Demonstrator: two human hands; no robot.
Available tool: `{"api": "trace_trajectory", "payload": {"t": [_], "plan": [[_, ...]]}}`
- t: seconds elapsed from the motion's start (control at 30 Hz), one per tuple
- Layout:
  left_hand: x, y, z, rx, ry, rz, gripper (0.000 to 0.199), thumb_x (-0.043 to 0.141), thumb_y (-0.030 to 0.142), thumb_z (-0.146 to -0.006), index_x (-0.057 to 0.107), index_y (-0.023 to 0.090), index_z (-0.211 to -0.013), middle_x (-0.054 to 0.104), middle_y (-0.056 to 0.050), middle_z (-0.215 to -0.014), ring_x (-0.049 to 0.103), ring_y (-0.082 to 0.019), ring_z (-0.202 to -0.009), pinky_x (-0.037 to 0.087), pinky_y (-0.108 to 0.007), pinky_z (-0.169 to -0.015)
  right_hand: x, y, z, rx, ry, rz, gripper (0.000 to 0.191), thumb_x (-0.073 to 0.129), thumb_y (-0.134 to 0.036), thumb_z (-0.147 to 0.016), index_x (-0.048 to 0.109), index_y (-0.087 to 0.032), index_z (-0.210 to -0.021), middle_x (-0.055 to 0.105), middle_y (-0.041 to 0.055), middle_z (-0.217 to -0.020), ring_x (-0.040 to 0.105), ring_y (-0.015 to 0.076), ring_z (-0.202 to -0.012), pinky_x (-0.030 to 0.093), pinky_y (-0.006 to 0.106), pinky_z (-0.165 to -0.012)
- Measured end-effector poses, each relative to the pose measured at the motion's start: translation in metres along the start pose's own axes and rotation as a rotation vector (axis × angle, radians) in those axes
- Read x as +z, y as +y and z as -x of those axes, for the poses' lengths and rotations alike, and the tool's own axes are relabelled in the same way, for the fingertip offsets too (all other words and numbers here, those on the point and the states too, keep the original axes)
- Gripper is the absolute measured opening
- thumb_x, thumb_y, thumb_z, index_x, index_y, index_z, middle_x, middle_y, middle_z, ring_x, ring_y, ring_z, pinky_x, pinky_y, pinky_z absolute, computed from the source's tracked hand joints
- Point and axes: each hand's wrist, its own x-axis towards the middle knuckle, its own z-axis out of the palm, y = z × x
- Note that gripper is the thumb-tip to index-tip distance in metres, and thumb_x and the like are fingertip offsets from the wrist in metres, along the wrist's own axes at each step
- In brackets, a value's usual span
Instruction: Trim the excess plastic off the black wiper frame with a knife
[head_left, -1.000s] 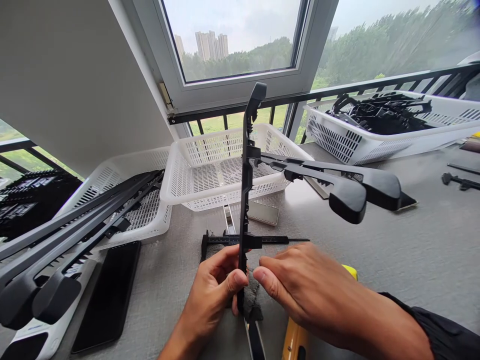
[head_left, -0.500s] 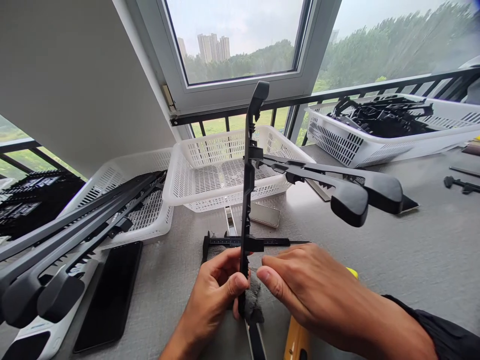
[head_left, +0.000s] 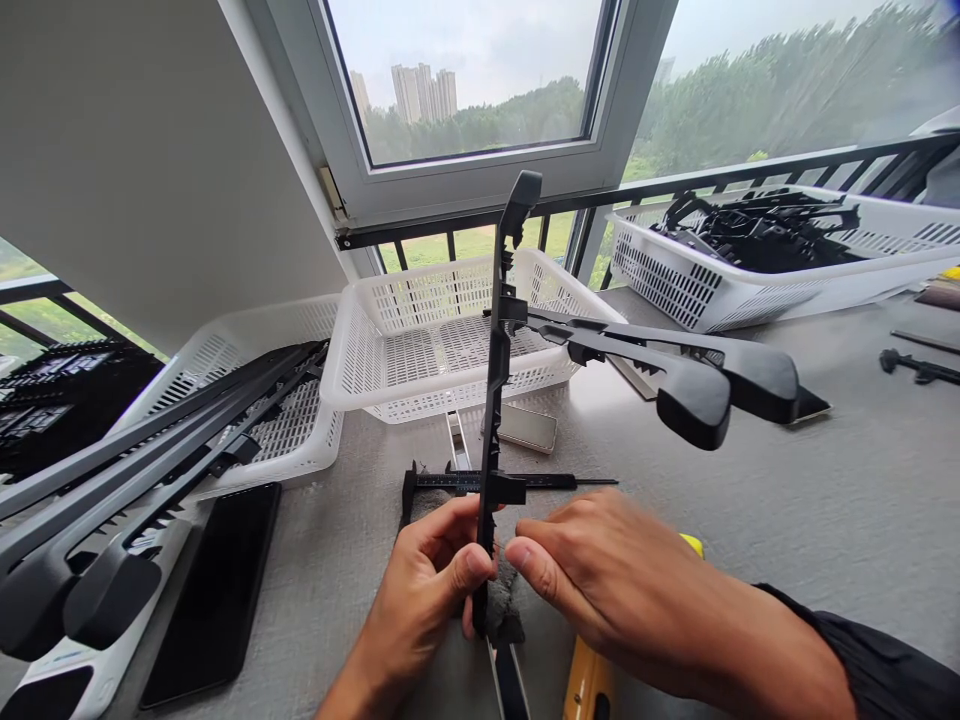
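In the head view, my left hand [head_left: 420, 590] pinches a long black plastic trim strip [head_left: 494, 400] near its lower end, thumb in front. The strip stands nearly upright, with clips and tabs along its right edge. My right hand [head_left: 611, 570] is closed just right of the strip's lower part, thumb pointing at it; what its fingers hold is hidden. Beneath the strip's lower end lies a fuzzy grey pad [head_left: 504, 605]. Behind the hands is a black caliper [head_left: 532, 482]. A yellow tool [head_left: 589, 680] lies partly under my right forearm.
A white basket [head_left: 450, 385] stands behind the strip, with trim strips [head_left: 694, 400] resting across its right edge. The left basket [head_left: 322, 440] carries several more strips. Black parts fill the right basket [head_left: 720, 300]. A phone [head_left: 214, 600] lies at left, a metal block [head_left: 529, 428] behind the caliper.
My right hand has shifted slightly left, closer to the strip. The left hand keeps its pinch on the strip, whose top now leans slightly more to the right. The whole view has shifted a little.
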Motion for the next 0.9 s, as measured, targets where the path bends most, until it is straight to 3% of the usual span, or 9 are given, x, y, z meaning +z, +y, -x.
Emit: {"api": "trace_trajectory", "payload": {"t": [0.13,0.43,0.67,0.9], "plan": [[-0.001,-0.001,0.002,-0.012,-0.002,-0.010,0.070,0.085,0.068,-0.081,0.081,0.017,-0.128,0.060,0.001,-0.075,0.046,-0.008,-0.054,0.040,-0.019,-0.045,0.004,0.002,0.000,-0.010,0.007,0.022,0.056,0.028,-0.041,-0.119,0.058,-0.022,-0.076,0.065,-0.0017,-0.063,0.056,0.0150,-0.054,0.017,0.036,-0.059],[-0.004,-0.002,0.001,-0.043,0.020,-0.003,0.076,0.085,0.075,-0.076,0.082,0.015,-0.123,0.062,-0.003,-0.077,0.053,-0.014,-0.067,0.044,-0.022,-0.058,0.012,0.003,-0.003,-0.142,0.197,0.139,0.062,0.019,-0.039,-0.121,0.061,-0.022,-0.078,0.068,-0.0005,-0.066,0.059,0.0176,-0.053,0.022,0.037,-0.060],[-0.005,-0.003,0.002,-0.070,-0.011,0.003,0.083,0.083,0.079,-0.074,0.079,0.015,-0.127,0.066,-0.003,-0.074,0.050,-0.009,-0.047,0.040,-0.021,-0.043,0.012,0.002,-0.004,-0.179,0.317,0.174,0.065,0.016,-0.039,-0.121,0.061,-0.022,-0.078,0.066,-0.0006,-0.066,0.059,0.0188,-0.056,0.027,0.038,-0.064],[-0.004,-0.005,0.002,-0.062,-0.022,0.107,0.076,0.084,0.072,-0.079,0.077,0.015,-0.129,0.053,0.005,-0.066,0.039,-0.004,-0.043,0.033,-0.015,-0.037,0.008,0.002,-0.002,-0.133,0.323,0.163,0.063,0.021,-0.042,-0.121,0.061,-0.023,-0.076,0.065,0.0004,-0.064,0.058,0.0197,-0.057,0.028,0.037,-0.065]]}}
